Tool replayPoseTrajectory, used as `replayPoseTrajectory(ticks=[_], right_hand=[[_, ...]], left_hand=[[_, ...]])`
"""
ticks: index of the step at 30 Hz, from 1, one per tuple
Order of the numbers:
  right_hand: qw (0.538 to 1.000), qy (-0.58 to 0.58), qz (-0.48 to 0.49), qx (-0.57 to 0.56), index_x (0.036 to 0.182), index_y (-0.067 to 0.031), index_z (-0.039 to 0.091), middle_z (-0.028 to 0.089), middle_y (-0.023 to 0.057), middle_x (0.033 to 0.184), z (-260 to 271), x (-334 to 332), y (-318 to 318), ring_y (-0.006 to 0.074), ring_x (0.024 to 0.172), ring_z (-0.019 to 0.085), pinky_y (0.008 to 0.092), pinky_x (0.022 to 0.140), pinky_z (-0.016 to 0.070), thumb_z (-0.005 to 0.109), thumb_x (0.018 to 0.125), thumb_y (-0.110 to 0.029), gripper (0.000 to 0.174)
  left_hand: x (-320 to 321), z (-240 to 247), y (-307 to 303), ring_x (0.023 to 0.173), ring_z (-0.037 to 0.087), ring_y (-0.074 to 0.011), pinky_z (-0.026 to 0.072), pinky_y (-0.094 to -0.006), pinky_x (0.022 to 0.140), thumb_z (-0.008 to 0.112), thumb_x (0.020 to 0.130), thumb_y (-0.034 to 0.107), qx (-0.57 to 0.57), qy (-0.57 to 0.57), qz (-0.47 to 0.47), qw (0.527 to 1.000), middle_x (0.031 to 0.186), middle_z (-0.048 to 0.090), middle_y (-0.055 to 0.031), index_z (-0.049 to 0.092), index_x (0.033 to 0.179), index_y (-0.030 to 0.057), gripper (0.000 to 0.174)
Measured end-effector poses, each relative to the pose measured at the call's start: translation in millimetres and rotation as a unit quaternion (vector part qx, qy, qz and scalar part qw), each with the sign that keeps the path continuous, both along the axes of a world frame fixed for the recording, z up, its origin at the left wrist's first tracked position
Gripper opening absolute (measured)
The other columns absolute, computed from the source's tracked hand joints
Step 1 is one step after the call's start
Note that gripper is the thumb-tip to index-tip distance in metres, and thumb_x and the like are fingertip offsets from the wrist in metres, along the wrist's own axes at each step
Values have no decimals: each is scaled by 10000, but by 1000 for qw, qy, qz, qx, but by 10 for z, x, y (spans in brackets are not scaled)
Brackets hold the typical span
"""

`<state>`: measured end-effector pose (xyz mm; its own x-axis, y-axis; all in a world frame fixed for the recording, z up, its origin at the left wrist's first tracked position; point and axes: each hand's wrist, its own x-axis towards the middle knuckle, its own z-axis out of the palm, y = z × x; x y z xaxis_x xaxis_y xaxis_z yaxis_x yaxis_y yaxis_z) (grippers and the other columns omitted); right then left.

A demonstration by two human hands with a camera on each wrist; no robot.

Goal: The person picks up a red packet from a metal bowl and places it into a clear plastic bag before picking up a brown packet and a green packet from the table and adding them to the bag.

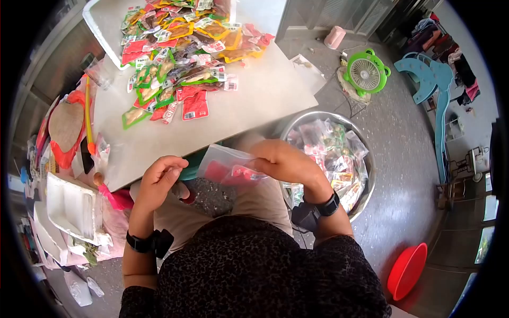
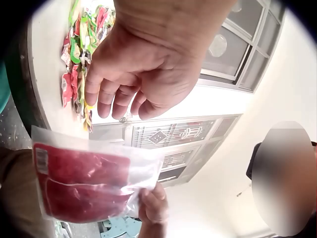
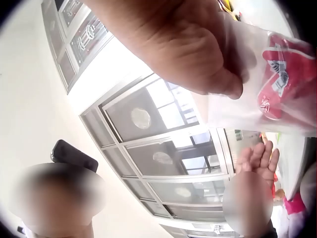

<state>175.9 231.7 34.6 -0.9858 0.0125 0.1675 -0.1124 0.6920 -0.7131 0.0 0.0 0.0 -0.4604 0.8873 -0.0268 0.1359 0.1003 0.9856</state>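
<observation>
My right hand [image 1: 291,161] pinches a clear plastic bag [image 1: 212,157] by one end, over my lap. Red packets [image 1: 241,174] lie inside this bag, and the left wrist view shows it broadside. My left hand [image 1: 159,183] is held up at the bag's other end, apart from it, with fingers loosely bent and nothing in them. Ahead, a heap of small snack packets [image 1: 195,105] in red, green and yellow is spread on the pale table [image 1: 254,95]. Beside my right arm stands a round metal basin [image 1: 373,180] full of filled clear bags [image 1: 339,180].
A white foam box [image 1: 98,32] sits at the table's far left, under part of the heap. Left of me are another foam box [image 1: 71,204] and a pink cloth [image 1: 119,199]. On the floor at right stand a green fan [image 1: 366,74] and a red tub [image 1: 408,271].
</observation>
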Motion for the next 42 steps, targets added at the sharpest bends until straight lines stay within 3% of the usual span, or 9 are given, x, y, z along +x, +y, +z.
replayPoseTrajectory(ticks=[3, 5, 11, 17, 24, 25, 32, 39, 42], right_hand=[[986, -8, -160, -46, 735, 3, 500, 486, 119, 623, 0, 452, 374, 216, 597, 498, 318, 551, 380, 542, 731, -93, 105], [966, -67, -228, -99, 716, 1, 481, 447, -5, 628, -167, 702, 711, 65, 606, 412, 232, 536, 353, 550, 730, -57, 91], [917, -119, -377, -61, 668, 3, 478, 440, 25, 586, -819, 1137, 1390, 101, 565, 397, 252, 507, 341, 574, 691, -107, 148], [832, -193, -514, -80, 698, -6, 500, 509, 67, 606, -1618, 1750, 1956, 128, 590, 510, 284, 507, 389, 529, 678, -115, 114], [799, -149, -537, 226, 725, -20, 476, 531, 233, 715, -1962, 2270, 2238, 416, 692, 496, 450, 605, 401, 460, 719, -161, 143], [779, -195, -546, 239, 734, -20, 477, 543, 216, 726, -2019, 2247, 2189, 389, 725, 518, 449, 633, 405, 451, 727, -151, 133], [838, -303, -410, 196, 819, -32, 538, 562, 217, 800, -3175, 2109, 1773, 358, 784, 542, 409, 701, 428, 441, 719, -142, 177], [908, -42, -415, 42, 876, -10, 529, 548, 167, 842, -2240, 760, 866, 328, 804, 524, 357, 687, 420, 480, 751, -113, 170], [932, 40, -360, 20, 914, 12, 505, 533, 182, 934, -1951, 232, 438, 332, 879, 502, 362, 763, 400, 511, 727, -80, 208]], left_hand=[[-120, -488, -53, 805, 480, -94, 380, -220, 706, 463, 815, 101, -51, -14, 21, 998, 876, 543, -22, 510, 961, 21, 173], [-247, -794, -197, 789, 481, -85, 384, -216, 682, 466, 806, 94, -122, 11, 35, 992, 864, 542, -16, 510, 944, 11, 167], [-296, -1366, -549, 797, 542, -179, 426, -272, 710, 503, 755, 117, -282, 170, 34, 944, 852, 572, -104, 517, 949, 7, 224], [-223, -1523, -640, 797, 543, -284, 425, -320, 691, 489, 736, 145, -264, 195, 55, 943, 858, 566, -150, 521, 924, 18, 229], [-238, -1497, -611, 811, 548, -281, 427, -324, 699, 501, 730, 161, -274, 196, 55, 940, 877, 568, -153, 524, 934, 28, 244], [-226, -1499, -603, 810, 548, -280, 427, -325, 698, 502, 730, 163, -275, 198, 58, 939, 876, 568, -152, 524, 936, 28, 247], [-192, -1414, -640, 763, 555, -222, 427, -293, 672, 505, 736, 120, -224, 182, 106, 952, 829, 573, -132, 526, 907, 6, 206], [-500, -1230, -1147, 724, 498, -105, 405, -219, 654, 491, 762, 66, -100, 196, 317, 923, 814, 540, -51, 531, 898, 9, 153], [-750, -1101, -1533, 795, 521, -212, 416, -284, 719, 520, 726, 76, -155, 344, 438, 816, 886, 538, -115, 519, 923, 13, 207]])
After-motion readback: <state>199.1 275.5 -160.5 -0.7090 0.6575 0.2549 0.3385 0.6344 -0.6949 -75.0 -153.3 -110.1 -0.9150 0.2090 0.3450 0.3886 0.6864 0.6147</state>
